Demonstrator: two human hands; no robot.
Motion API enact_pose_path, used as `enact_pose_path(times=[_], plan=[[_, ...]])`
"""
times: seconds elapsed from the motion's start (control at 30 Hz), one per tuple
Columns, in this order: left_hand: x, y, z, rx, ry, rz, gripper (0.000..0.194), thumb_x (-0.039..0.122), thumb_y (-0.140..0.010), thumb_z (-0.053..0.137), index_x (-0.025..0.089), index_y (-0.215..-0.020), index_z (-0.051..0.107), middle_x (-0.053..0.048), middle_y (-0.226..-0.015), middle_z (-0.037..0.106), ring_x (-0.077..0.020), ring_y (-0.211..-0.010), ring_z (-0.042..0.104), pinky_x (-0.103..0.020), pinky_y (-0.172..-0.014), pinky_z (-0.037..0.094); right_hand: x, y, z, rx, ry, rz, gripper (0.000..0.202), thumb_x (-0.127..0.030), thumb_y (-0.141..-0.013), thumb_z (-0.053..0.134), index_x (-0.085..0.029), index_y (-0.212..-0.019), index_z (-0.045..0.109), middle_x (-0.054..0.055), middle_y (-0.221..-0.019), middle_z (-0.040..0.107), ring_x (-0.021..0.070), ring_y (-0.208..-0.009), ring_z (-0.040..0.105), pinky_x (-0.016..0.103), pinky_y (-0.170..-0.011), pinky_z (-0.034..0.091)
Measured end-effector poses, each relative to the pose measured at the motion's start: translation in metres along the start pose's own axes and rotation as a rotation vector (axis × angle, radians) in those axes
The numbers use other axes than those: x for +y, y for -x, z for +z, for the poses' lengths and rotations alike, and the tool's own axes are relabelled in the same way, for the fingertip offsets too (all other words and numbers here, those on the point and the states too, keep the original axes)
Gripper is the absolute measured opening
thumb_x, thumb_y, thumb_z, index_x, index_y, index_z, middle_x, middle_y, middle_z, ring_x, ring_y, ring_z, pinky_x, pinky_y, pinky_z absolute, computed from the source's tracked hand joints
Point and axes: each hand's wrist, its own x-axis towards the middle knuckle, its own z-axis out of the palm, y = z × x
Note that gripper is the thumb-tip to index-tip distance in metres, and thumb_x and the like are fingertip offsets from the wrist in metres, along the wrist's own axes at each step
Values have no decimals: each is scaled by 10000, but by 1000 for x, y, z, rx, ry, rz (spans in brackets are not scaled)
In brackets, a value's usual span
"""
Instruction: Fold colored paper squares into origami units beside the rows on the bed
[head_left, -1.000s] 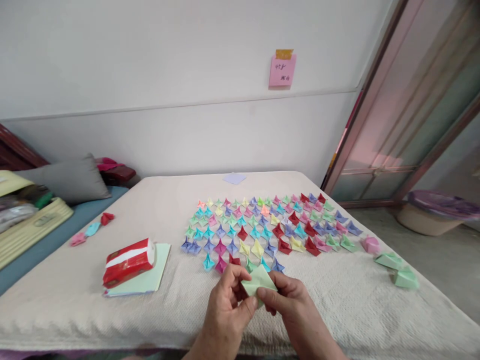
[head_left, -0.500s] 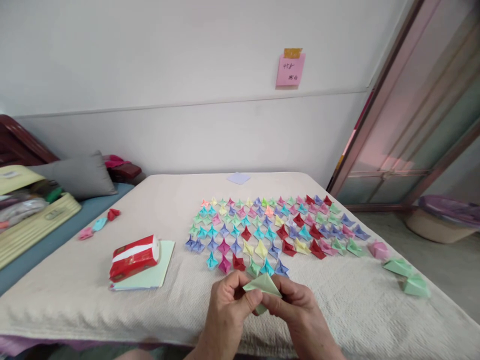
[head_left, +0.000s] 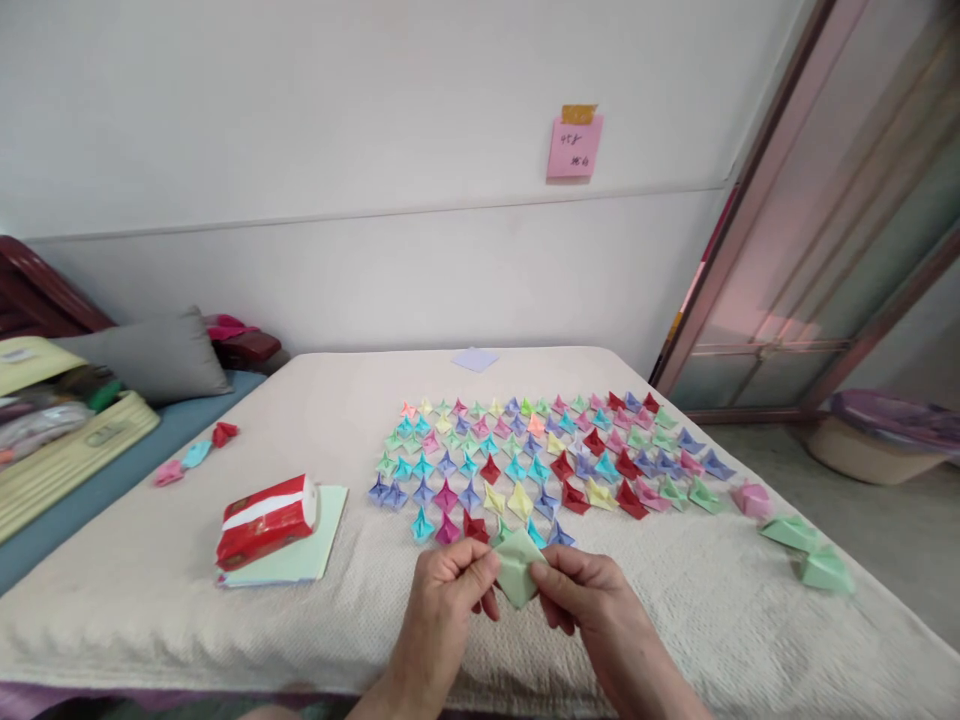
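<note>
A folded piece of light green paper (head_left: 518, 568), now diamond-shaped, is held up over the near edge of the cloth-covered surface. My left hand (head_left: 454, 590) pinches its left corner between thumb and fingers. On the opposite corner, my right hand (head_left: 581, 592) has the same kind of pinch. Just beyond the hands, rows of small folded paper boats (head_left: 519, 500) in many colours stand on the cream cloth (head_left: 337, 400). The green paper partly covers a green boat in the nearest row.
A red tissue pack (head_left: 266, 520) lies on a stack of coloured paper (head_left: 330, 530) at left. Beyond it are three small folded pieces (head_left: 196, 454). Larger green folded papers (head_left: 825, 570) sit near the right edge. A lilac sheet (head_left: 475, 359) lies at the back.
The green paper has gone from a triangular, boat-like shape to a flat diamond. My hands have moved slightly apart to its side corners. The view has shifted a little.
</note>
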Motion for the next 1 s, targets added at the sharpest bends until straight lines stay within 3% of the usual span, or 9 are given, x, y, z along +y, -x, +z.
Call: enact_pose_path(times=[0.1,0.17,0.27,0.4,0.57,0.73,1.0], plan=[[-3,-2,0,4,3,-3,288,317,-840,602,159,-602,638,20,-473,544,-108,-498,460,-225,-533,353,-3,-1,-2,84,38,-20,292,-359,-683,743,-162,-507,621,-61,-411,401,70,-439,264,260,-469,157],[-4,-3,3,1,71,-38,214,317,-836,606,156,-719,686,8,-513,597,-115,-512,513,-221,-540,390,-4,-2,-2,117,31,-2,246,-350,-648,768,-153,-540,666,-80,-409,351,55,-424,229,250,-449,134],[-6,-2,7,23,165,-90,184,324,-815,637,159,-863,705,-24,-642,685,-146,-606,620,-234,-592,458,-2,-3,-1,114,-25,65,236,-368,-659,760,-141,-618,710,-71,-404,413,37,-367,244,235,-407,114],[-7,-2,9,53,208,-91,198,357,-786,686,160,-792,699,-39,-722,718,-169,-695,666,-260,-679,499,1,-3,1,101,-145,102,233,-370,-660,767,-147,-712,726,-18,-472,590,60,-327,422,209,-370,191],[-10,-2,9,95,210,-84,227,371,-773,700,147,-741,728,-45,-742,691,-169,-705,643,-276,-707,513,0,-1,5,97,-202,105,234,-351,-655,794,-133,-664,710,58,-604,703,129,-508,609,199,-451,364],[-12,-1,10,150,173,-28,226,328,-752,706,135,-637,728,-113,-1082,630,-226,-899,621,-274,-691,526,1,0,7,118,-213,66,231,-342,-658,796,-149,-621,675,40,-573,689,128,-510,588,213,-480,381],[-12,-3,12,157,226,-88,197,310,-722,720,131,-648,683,-76,-978,625,-156,-719,613,-287,-702,507,1,-3,4,131,-155,23,230,-312,-660,784,-165,-603,616,-3,-513,641,111,-491,539,221,-504,370]])
